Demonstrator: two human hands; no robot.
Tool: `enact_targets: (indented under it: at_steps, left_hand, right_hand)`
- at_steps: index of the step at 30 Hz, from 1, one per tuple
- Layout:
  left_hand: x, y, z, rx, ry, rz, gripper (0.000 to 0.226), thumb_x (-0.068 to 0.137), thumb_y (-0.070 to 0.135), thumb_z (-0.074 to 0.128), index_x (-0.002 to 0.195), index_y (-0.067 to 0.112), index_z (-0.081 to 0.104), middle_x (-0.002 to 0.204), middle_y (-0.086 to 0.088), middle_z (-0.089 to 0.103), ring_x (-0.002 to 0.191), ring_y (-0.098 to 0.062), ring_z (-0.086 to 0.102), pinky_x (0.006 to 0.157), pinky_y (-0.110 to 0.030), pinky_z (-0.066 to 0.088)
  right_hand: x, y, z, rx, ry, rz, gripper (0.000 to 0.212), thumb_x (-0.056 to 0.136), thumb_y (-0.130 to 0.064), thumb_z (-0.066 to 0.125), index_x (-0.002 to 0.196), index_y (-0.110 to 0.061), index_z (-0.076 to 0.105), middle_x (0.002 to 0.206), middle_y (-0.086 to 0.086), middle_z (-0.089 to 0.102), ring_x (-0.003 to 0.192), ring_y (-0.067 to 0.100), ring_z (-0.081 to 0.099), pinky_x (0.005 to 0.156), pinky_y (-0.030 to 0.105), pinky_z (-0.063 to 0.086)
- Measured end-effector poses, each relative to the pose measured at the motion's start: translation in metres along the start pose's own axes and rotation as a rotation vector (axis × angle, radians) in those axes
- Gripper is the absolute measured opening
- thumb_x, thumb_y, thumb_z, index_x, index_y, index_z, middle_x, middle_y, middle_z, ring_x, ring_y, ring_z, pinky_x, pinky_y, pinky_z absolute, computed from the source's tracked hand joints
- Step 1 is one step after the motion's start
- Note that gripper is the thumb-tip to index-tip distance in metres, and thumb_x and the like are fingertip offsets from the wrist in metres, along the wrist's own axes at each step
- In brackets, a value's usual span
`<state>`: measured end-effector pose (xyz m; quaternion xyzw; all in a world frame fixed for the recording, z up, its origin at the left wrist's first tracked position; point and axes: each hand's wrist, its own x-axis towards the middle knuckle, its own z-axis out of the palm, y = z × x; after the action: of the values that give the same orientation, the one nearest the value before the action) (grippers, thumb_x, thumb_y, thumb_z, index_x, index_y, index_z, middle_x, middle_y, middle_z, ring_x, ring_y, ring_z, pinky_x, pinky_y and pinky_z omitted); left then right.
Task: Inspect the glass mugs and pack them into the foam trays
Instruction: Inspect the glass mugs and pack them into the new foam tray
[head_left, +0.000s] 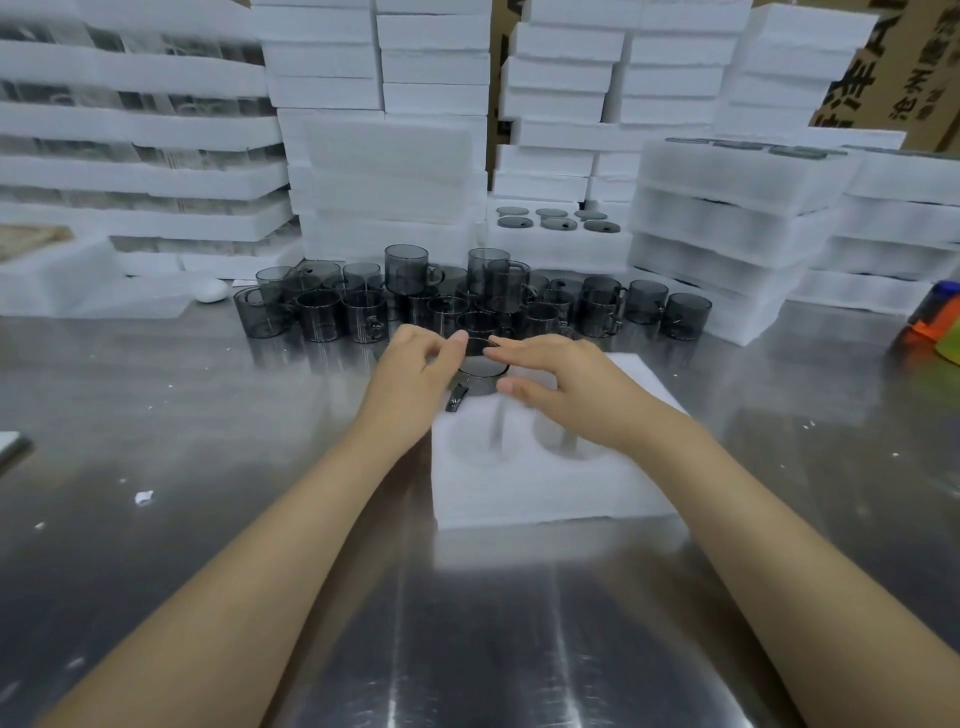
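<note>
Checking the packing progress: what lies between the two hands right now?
In the head view, a smoky grey glass mug sits between the left hand and right hand, at the far end of the white foam tray.

Smoky glass mug (483, 376) upright in white foam tray (550, 493) far-left pocket, more mugs (467, 301) clustered behind
</note>
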<state>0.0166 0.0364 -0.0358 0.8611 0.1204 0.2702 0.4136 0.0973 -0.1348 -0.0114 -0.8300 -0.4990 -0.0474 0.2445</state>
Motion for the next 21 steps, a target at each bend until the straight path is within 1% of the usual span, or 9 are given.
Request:
enact_targets:
  at_steps: [3,6,8,10,12,14,17,19,21]
  left_hand:
    - [-0.0025,0.0027,0.0022,-0.171,-0.043,-0.152,0.035,0.095,0.052,0.046,0.092,0.02,0.059,0.089,0.013,0.058,0.079,0.002,0.053,0.066,-0.018,0.035]
    - [-0.0016,0.0061,0.0042,-0.32,-0.068,-0.281,0.033,0.093,0.051,0.051,0.102,0.021,0.062,0.095,0.014,0.063,0.086,0.002,0.055,0.07,-0.019,0.039]
    - [-0.0011,0.0069,0.0065,-0.4,-0.081,-0.349,0.027,0.094,0.045,0.051,0.104,0.023,0.063,0.104,0.008,0.065,0.097,-0.007,0.059,0.082,-0.025,0.046]
    - [-0.0025,0.0072,0.0072,-0.495,-0.082,-0.403,0.018,0.097,0.034,0.052,0.105,0.024,0.065,0.112,0.004,0.065,0.108,-0.015,0.059,0.099,-0.036,0.046]
    - [-0.003,0.0074,0.0073,-0.546,-0.085,-0.419,0.016,0.098,0.026,0.05,0.103,0.027,0.065,0.114,0.002,0.065,0.112,-0.017,0.058,0.104,-0.038,0.044]
    - [-0.0024,0.0073,0.0083,-0.534,-0.076,-0.404,0.018,0.1,0.024,0.048,0.103,0.03,0.065,0.115,0.003,0.063,0.11,-0.014,0.057,0.098,-0.033,0.046]
    - [-0.0031,0.0085,0.01,-0.487,-0.04,-0.376,0.02,0.1,0.025,0.047,0.11,0.029,0.064,0.116,0.003,0.062,0.102,-0.01,0.056,0.08,-0.024,0.046]
    - [-0.0037,0.0078,0.0096,-0.475,-0.045,-0.375,0.021,0.099,0.028,0.049,0.115,0.027,0.063,0.119,0.004,0.061,0.104,-0.009,0.056,0.075,-0.02,0.043]
    - [-0.0042,0.0088,0.0065,-0.451,-0.062,-0.377,0.027,0.098,0.033,0.051,0.123,0.024,0.058,0.123,0.005,0.058,0.098,-0.005,0.056,0.071,-0.017,0.042]
  right_hand:
    - [-0.0009,0.0005,-0.0004,-0.001,-0.119,0.051,0.05,0.096,-0.046,0.048,0.143,-0.031,0.042,0.151,-0.021,0.03,0.143,0.004,0.018,0.117,0.033,0.02]
    - [-0.0038,-0.0017,-0.0009,0.01,-0.191,0.023,0.06,0.094,-0.052,0.043,0.148,-0.028,0.032,0.152,-0.029,0.008,0.145,0.001,0.002,0.119,0.033,0.014]
    - [-0.005,-0.0027,-0.001,-0.026,-0.229,0.01,0.063,0.095,-0.054,0.038,0.15,-0.029,0.023,0.152,-0.028,0.004,0.145,0.0,0.0,0.12,0.034,0.012]
    - [-0.004,-0.0036,-0.0013,-0.072,-0.266,0.02,0.061,0.095,-0.055,0.034,0.151,-0.033,0.02,0.155,-0.025,0.008,0.145,0.001,0.002,0.12,0.038,0.012]
    - [-0.002,-0.0048,-0.002,-0.101,-0.301,0.032,0.06,0.095,-0.057,0.032,0.15,-0.037,0.02,0.156,-0.024,0.01,0.146,0.003,0.002,0.12,0.041,0.012]
    - [-0.0008,-0.0051,-0.0035,-0.091,-0.328,0.038,0.06,0.094,-0.059,0.032,0.149,-0.038,0.02,0.156,-0.025,0.009,0.146,0.004,0.0,0.12,0.043,0.011]
    - [-0.0017,-0.0038,-0.004,-0.103,-0.336,0.036,0.061,0.093,-0.06,0.032,0.15,-0.04,0.019,0.156,-0.026,0.007,0.146,0.004,-0.004,0.12,0.043,0.008]
    - [-0.002,-0.0038,-0.0019,-0.1,-0.312,0.039,0.063,0.092,-0.062,0.032,0.15,-0.038,0.021,0.156,-0.026,0.008,0.146,0.004,-0.003,0.12,0.041,0.009]
    - [-0.0021,-0.0034,-0.0007,-0.039,-0.295,0.046,0.067,0.088,-0.064,0.035,0.148,-0.036,0.028,0.155,-0.024,0.014,0.146,0.004,0.003,0.12,0.036,0.01]
